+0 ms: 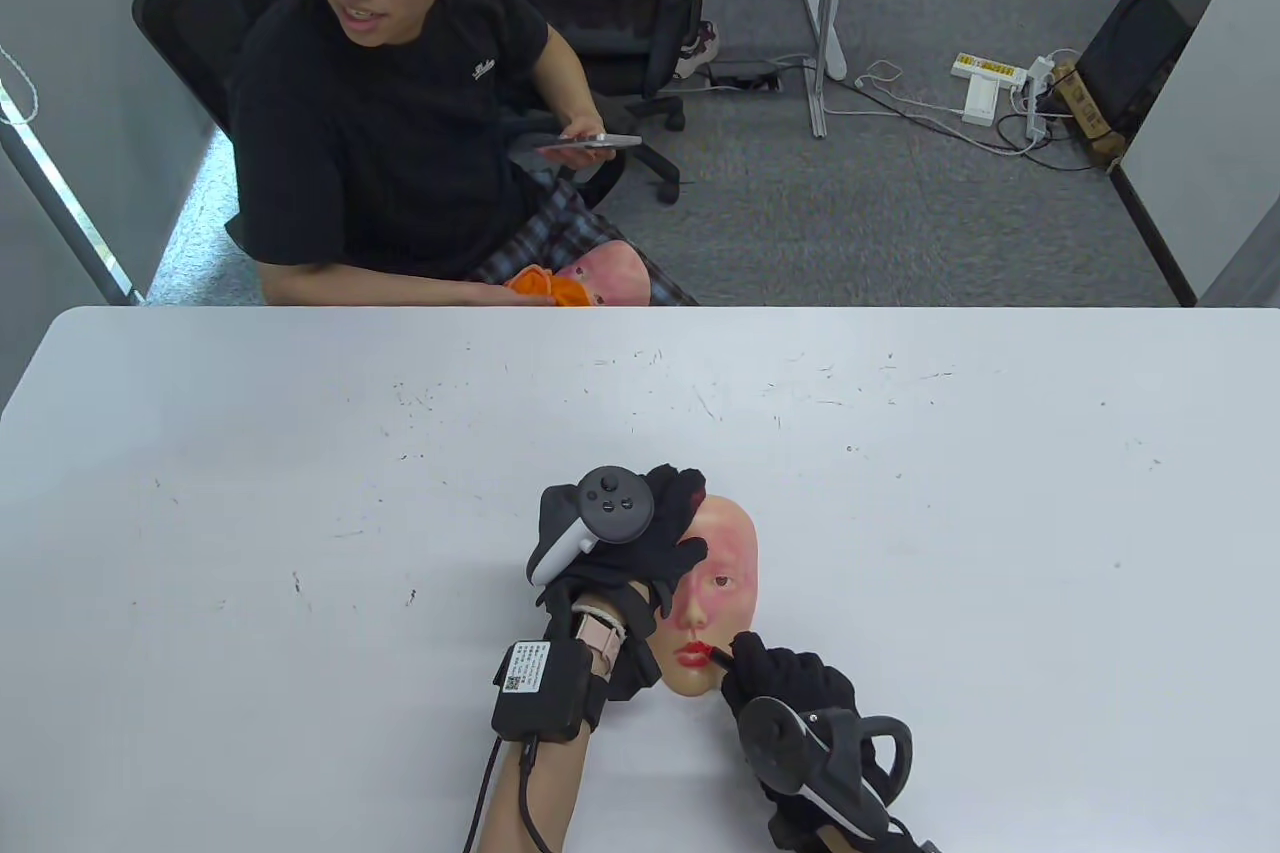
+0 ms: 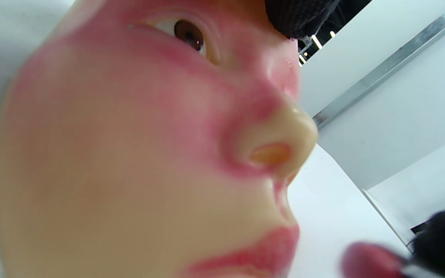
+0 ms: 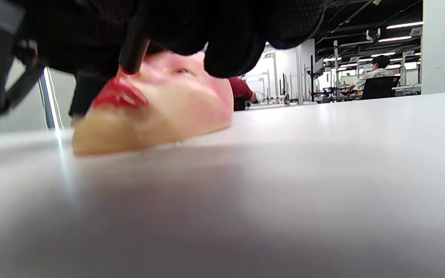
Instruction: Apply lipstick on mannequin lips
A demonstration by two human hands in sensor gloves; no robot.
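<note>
A skin-coloured mannequin face lies face up on the white table, with red lips and pink cheeks. My left hand rests over its forehead and left side and holds it down. My right hand holds a red lipstick, its tip at the right corner of the lips. In the left wrist view the face fills the frame and the lipstick tip is just off the lips. In the right wrist view the lipstick stands over the red lips.
A person in a black shirt sits at the table's far edge, holding a phone, an orange cloth and a second mannequin face. Cables trail from my left wrist unit to the near edge.
</note>
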